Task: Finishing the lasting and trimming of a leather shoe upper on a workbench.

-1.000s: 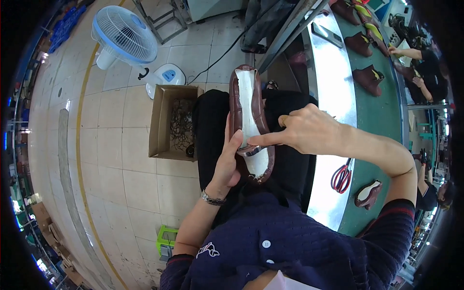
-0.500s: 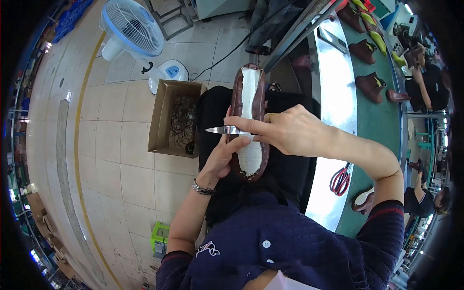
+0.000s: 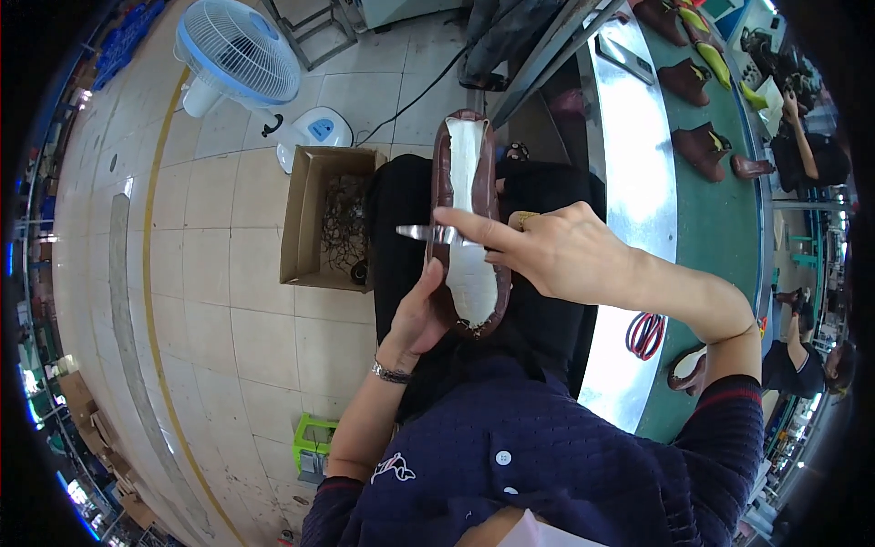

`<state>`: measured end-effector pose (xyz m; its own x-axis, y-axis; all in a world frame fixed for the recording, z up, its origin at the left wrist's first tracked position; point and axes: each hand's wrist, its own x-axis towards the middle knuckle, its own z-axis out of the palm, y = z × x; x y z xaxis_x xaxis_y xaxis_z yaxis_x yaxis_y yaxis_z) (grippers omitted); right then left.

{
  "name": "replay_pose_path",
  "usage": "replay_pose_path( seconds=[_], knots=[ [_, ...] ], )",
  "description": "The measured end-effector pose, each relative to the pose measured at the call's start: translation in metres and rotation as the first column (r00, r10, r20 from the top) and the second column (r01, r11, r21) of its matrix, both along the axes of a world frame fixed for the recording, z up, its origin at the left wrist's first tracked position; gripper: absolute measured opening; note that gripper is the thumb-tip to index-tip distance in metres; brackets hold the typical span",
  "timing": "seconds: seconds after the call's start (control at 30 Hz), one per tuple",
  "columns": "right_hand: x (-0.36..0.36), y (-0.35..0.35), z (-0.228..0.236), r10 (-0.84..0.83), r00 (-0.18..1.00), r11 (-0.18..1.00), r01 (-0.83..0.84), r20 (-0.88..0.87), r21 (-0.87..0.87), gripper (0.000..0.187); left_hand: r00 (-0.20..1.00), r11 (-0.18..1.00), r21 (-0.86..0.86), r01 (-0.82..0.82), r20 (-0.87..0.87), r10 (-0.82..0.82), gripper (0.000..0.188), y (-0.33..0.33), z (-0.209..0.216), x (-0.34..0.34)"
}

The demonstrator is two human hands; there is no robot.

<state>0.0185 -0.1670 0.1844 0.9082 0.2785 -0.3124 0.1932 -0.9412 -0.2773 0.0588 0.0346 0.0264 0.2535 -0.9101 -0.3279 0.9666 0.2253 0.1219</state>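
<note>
A brown leather shoe (image 3: 443, 178) rests bottom up over my lap, its toe and heel ends lying near and far. A long whitish strip (image 3: 472, 283) runs down the middle of its underside, with the leather folded in around it. My left hand (image 3: 417, 319) grips the shoe's left side, thumb up along the edge, other fingers hidden beneath. In my right hand (image 3: 565, 251) is a short metal knife (image 3: 419, 233), held crosswise over the shoe, its blade pointing left past the edge. My right index finger stretches along the knife; its handle is mostly covered by the hand.
A cardboard box (image 3: 301, 219) with dark stringy scraps stands left of my legs, a fan (image 3: 239, 50) beyond it. To the right, a metal ledge (image 3: 629, 182) borders a green conveyor (image 3: 711, 219) carrying brown boots (image 3: 700, 150). Red-handled scissors (image 3: 645, 335) lie on the ledge. Other people work beyond.
My left thumb has drawn back from the whitish strip, beside the knife, to the shoe's left edge. The right hand still holds the knife across the shoe. The whole view has shifted slightly.
</note>
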Motion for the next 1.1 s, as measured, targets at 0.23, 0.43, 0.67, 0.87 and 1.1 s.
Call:
replay_pose_path(
  seconds=[0.23,0.43,0.67,0.87,1.1],
  knots=[
    [-0.007,0.008,-0.004,0.059,0.994,0.992,-0.048,0.095,-0.119,0.084,0.904,0.925,0.265,-0.273,0.4,0.152,0.049,-0.012,0.0,-0.02],
    [-0.025,0.011,-0.025,0.037,0.997,0.999,-0.035,0.069,-0.028,0.078,0.875,0.973,0.228,0.02,0.468,-0.128,0.04,-0.001,0.003,-0.016],
    [-0.054,0.026,-0.032,0.024,0.993,0.995,-0.012,0.118,-0.103,0.076,0.837,0.964,0.231,0.131,0.495,-0.232,0.024,0.005,-0.007,-0.023],
    [-0.044,0.021,-0.024,0.036,0.996,0.999,-0.034,0.088,-0.018,0.082,0.851,0.94,0.297,0.166,0.439,-0.288,0.028,0.002,0.001,-0.019],
    [-0.03,0.009,-0.02,0.07,0.974,0.989,-0.096,0.217,0.109,0.08,0.701,0.877,0.374,0.302,0.536,-0.47,0.049,-0.001,0.006,-0.001]
  ],
)
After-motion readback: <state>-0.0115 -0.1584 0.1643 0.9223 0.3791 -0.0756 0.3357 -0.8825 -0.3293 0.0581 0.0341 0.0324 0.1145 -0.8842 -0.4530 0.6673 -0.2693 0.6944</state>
